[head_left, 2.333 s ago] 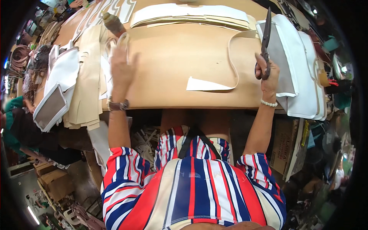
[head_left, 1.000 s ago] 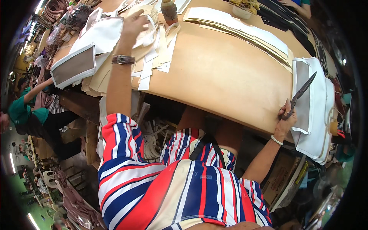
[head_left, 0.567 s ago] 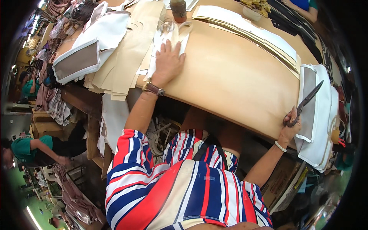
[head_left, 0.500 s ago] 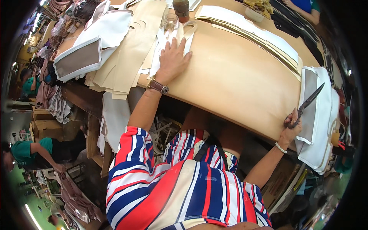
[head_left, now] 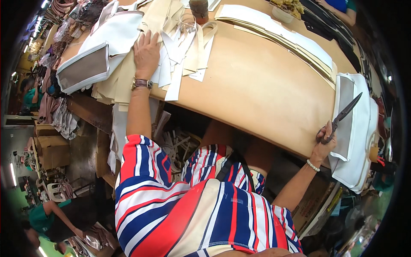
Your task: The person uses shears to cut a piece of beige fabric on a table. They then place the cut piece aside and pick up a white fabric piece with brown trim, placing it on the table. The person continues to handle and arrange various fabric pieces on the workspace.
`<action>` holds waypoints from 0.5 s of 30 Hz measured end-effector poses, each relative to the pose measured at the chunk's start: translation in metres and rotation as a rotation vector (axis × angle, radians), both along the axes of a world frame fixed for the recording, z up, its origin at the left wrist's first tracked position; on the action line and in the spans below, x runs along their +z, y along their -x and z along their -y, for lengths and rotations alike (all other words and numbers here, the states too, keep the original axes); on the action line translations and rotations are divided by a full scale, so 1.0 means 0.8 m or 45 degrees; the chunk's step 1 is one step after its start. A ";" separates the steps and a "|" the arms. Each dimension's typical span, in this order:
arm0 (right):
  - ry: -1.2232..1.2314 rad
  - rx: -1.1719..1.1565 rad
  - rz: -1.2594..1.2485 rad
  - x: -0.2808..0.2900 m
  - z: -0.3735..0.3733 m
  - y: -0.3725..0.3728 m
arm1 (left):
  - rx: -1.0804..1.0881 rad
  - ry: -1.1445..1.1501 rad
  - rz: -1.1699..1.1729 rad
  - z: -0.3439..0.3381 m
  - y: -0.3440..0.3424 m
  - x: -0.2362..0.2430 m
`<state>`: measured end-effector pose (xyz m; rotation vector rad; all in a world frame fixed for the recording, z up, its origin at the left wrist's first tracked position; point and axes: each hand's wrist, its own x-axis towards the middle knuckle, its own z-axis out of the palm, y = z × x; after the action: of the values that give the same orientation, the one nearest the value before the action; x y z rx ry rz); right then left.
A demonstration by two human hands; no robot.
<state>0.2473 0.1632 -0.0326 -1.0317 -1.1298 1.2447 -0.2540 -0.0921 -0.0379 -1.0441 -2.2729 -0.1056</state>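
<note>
My left hand [head_left: 146,55] lies flat on a stack of beige leather-like pieces [head_left: 116,85], its fingers stretched out and holding nothing. Beside it, white and beige strips [head_left: 175,81] are spread over the table edge, some with curled loops at the far end. At the right, my right hand [head_left: 327,141] is closed round the handles of dark scissors [head_left: 342,115], whose blades point up and away. White bag panels with grey insets [head_left: 355,124] lie just beyond the scissors.
The tan tabletop [head_left: 265,94] runs in front of me. A stack of white and beige curved pieces [head_left: 278,36] lies at its far side, near a dark jar [head_left: 199,10] and a bowl [head_left: 282,13]. White bag pieces [head_left: 92,55] lie left. Co-workers are nearby.
My left hand has moved left from the strips onto the beige stack. The strips are now spread out, some nearer the table edge. My right hand with the scissors has hardly moved.
</note>
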 end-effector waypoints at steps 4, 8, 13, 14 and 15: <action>0.032 0.021 -0.072 -0.005 -0.003 -0.003 | -0.084 -0.086 0.074 0.005 0.030 0.002; -0.040 -0.013 0.105 -0.009 -0.005 -0.004 | -0.015 -0.013 0.058 -0.004 0.024 0.010; -0.029 -0.001 0.444 0.008 0.006 0.010 | 0.007 -0.077 0.142 -0.028 -0.049 0.000; -0.030 0.025 0.517 0.012 0.010 0.010 | 0.013 0.009 0.305 -0.034 -0.072 0.004; -0.051 0.030 0.619 0.019 0.014 0.013 | -0.005 0.001 0.224 -0.035 -0.088 -0.006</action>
<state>0.2366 0.1522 -0.0177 -1.3353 -1.5311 1.0077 -0.1838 -0.0638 -0.0430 -1.0767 -2.4282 -0.2053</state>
